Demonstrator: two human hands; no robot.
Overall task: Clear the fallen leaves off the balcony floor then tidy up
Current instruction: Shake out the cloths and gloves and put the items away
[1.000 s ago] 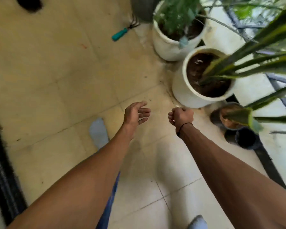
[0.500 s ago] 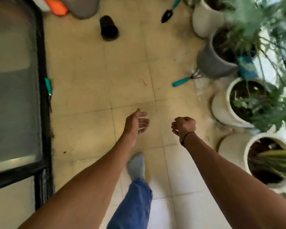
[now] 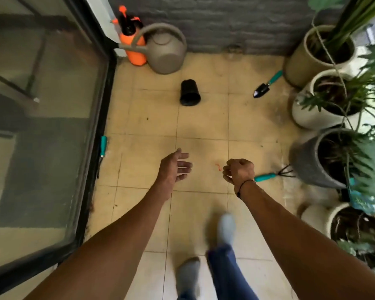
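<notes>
Well, both arms reach out over the tiled balcony floor (image 3: pixel 199 118); the left hand (image 3: pixel 174 167) hangs with its fingers loosely spread and nothing in it; the right hand (image 3: pixel 238 171) is curled into a fist, and whether anything sits inside it I cannot tell. Fallen leaves I cannot pick out on the tiles; only dark specks and one small red scrap (image 3: pixel 218 167) lying between the two hands. Three teal-handled tools lie about: one hand rake (image 3: pixel 273 174) just beside the right wrist, one trowel (image 3: pixel 266 85) further up near the pots, and one more tool (image 3: pixel 102 146) against the door frame, too thin to name. One black pot (image 3: pixel 190 92) lies tipped on its side in the middle of the floor. By the grey wall stand one grey watering can (image 3: pixel 167 49) and one orange sprayer (image 3: pixel 132 43), touching. Down the right edge I count five planted pots: three pale ones (image 3: pixel 312 59) (image 3: pixel 307 118) (image 3: pixel 331 221), one grey pot (image 3: pixel 305 161), and one low down hidden by leaves. Two grey-socked feet (image 3: pixel 187 276) (image 3: pixel 225 229) show below; the glass door (image 3: pixel 41 126) fills the left.
</notes>
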